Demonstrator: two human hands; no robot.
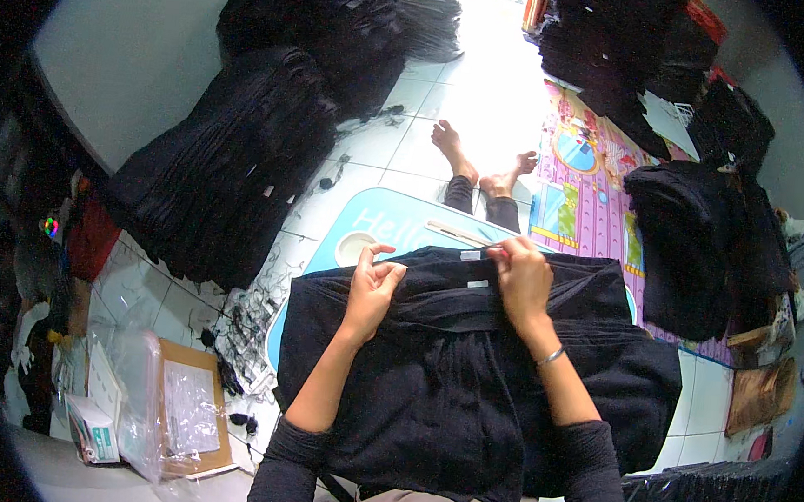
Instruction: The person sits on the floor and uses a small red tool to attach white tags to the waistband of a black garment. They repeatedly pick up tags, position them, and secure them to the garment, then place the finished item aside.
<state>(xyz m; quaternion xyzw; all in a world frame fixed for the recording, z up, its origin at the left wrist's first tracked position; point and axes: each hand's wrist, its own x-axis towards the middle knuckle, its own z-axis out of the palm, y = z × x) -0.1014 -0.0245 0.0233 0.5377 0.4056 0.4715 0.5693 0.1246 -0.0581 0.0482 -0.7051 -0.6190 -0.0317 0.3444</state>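
Note:
A black garment with a gathered waistband lies spread over the low light-blue table and toward my lap. Two small white labels show at its waist. My right hand is closed at the waistband's far edge, right of the labels, fingertips pinched on the cloth. Beside those fingertips is a thin bluish pointed thing, too small to name. Over the left part of the waistband, my left hand has its thumb and fingers drawn together, index raised. Whatever it pinches, perhaps nothing, is too small to make out.
Large piles of black garments stand at the left, with another pile at the right. My bare feet stretch beyond the table, beside a colourful play mat. A plastic-wrapped box sits lower left near black scraps.

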